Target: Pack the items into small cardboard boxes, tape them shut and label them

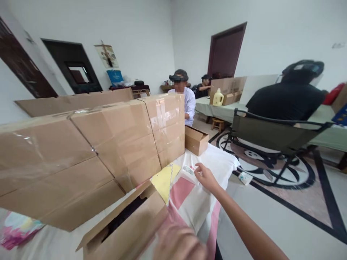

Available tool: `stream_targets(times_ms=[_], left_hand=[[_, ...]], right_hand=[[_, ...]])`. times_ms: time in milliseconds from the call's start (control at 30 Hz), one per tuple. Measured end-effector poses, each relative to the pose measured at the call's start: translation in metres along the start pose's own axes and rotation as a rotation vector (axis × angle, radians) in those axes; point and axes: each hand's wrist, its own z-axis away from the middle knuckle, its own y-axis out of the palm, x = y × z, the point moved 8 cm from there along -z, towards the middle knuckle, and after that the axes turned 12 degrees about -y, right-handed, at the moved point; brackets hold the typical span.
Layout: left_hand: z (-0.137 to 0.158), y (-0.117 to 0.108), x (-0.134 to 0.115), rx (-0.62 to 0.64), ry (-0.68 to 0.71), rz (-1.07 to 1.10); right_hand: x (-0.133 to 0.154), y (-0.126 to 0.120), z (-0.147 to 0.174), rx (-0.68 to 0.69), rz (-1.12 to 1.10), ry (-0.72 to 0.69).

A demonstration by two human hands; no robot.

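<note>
My right hand reaches out over the front table, with its thumb and index finger bent and apart. Its fingertips are at the right end of a small white packet with green and pink print, which looks like a tissue pack. I cannot tell whether they press on it. At the bottom edge, my left hand is smeared by motion, so its fingers do not show clearly. Beside it stands an open cardboard box with a dark inside. Between this box and the packet lies a yellow sheet.
Stacked taped cartons form a wall along the left. A smaller open carton stands at the table's far end. Across sits a person; another sits in a folding chair. A similar packet lies on the floor.
</note>
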Motion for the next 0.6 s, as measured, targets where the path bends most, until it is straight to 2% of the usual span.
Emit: stream_targets(times_ms=[67, 100, 167, 233, 300, 367, 600], left_hand=[[-0.025, 0.057, -0.017, -0.006, 0.016, 0.137], [-0.038, 0.09, -0.008, 0.059, -0.079, 0.132], [-0.056, 0.143, 0.029, 0.133, -0.325, 0.042], [-0.064, 0.176, 0.066, 0.172, -0.439, -0.035], [-0.064, 0.195, 0.091, 0.201, -0.446, -0.051], [-0.06, 0.203, 0.104, 0.222, -0.44, -0.047], [-0.048, 0.205, 0.106, 0.234, -0.495, -0.052]], right_hand=[[-0.002, 0.005, -0.003, 0.04, 0.017, 0.005], [-0.004, 0.006, -0.004, 0.059, 0.025, 0.015], [-0.008, 0.006, -0.007, 0.097, 0.05, 0.042], [-0.011, 0.004, -0.012, 0.137, 0.087, 0.067], [-0.013, 0.002, -0.016, 0.178, 0.129, 0.092], [-0.014, 0.002, -0.021, 0.216, 0.164, 0.12], [-0.012, 0.007, -0.03, 0.312, 0.234, 0.188]])
